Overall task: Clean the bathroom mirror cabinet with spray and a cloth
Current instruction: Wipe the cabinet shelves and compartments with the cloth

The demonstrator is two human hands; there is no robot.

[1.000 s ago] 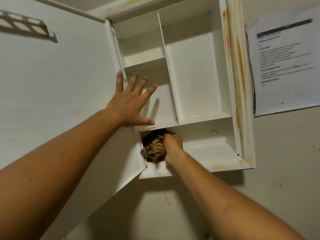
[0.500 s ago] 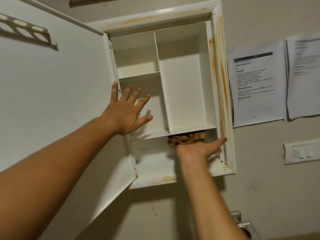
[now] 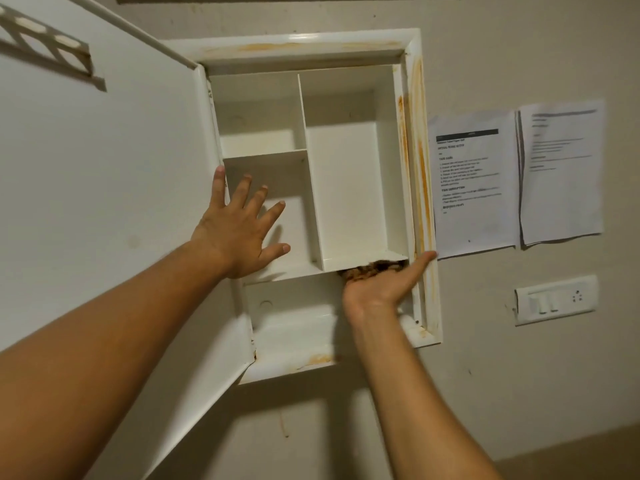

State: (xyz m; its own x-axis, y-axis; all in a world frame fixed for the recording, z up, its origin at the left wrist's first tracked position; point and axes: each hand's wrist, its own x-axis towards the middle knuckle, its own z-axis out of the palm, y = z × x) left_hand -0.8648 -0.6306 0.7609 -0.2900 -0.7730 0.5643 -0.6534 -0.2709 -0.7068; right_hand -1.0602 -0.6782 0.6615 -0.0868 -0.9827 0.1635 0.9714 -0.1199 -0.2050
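The white wall cabinet stands open, its shelves bare, with its door swung out to the left. My left hand lies flat with fingers spread against the door's hinge edge, holding nothing. In the bottom compartment my right hand is turned palm up with the thumb stretched toward the right frame. It presses a brown patterned cloth up against the underside of the shelf. Its fingers are hidden behind the cloth. No spray bottle is in view.
Orange rust stains run down the cabinet's right frame and mark the bottom ledge. Two printed sheets hang on the wall to the right, above a white switch plate.
My right hand has carried the cloth from the bottom compartment's left side to its right and turned palm up under the shelf. The view has shifted right; my left hand stays at the door.
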